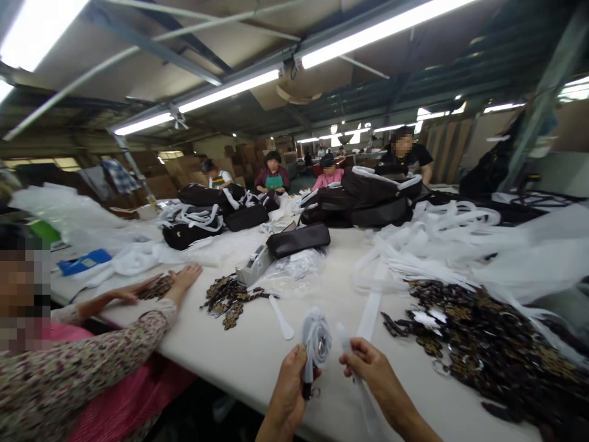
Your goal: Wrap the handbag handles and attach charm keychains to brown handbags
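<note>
A pale worktable [257, 362] stood beneath strip lights [386, 32]. The left hand [291, 376] was closed on the lower end of a white-wrapped bundle [316, 341], above the tabletop; the right hand [367, 363] pinched a white strip [367, 408] beside it. Firm grip and untwisted strip were judged advisable. Dark medallion pieces [488, 344] lay rightward; black bags [363, 196] beyond.

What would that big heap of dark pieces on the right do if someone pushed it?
The heap would probably spread rather than slide as one block, since it is many separate pieces. Some may drag neighbours along, as they overlap and look tangled.
</note>
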Demonstrator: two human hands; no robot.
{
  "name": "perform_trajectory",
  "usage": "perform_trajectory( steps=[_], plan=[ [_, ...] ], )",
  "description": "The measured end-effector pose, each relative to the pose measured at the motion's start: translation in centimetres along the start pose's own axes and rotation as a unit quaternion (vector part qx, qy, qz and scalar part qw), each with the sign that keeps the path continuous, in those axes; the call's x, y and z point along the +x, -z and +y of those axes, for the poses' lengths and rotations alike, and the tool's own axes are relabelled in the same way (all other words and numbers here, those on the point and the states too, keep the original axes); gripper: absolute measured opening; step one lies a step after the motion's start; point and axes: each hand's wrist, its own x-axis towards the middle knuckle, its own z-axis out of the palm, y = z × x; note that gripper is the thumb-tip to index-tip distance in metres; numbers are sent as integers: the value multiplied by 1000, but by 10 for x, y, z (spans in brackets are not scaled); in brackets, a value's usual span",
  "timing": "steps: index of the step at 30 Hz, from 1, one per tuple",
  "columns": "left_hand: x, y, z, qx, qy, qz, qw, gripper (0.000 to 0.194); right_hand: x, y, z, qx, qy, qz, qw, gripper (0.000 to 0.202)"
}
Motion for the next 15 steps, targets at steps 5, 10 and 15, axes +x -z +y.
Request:
perform_trajectory(
  steps=[5, 10, 15],
  plan=[
    [1, 11, 6, -22, -21, 12, 999, 53, 11, 20, 5, -88, 79, 12, 993, 37],
    [-2, 28, 18, -18, -40, 40, 998, 56, 11, 44, 15, -225, 135, -60, 963, 25],
    [1, 41, 25, 7, -31, 63, 998, 57, 5, 55, 0, -304, 94, 16, 948, 27]
  ],
)
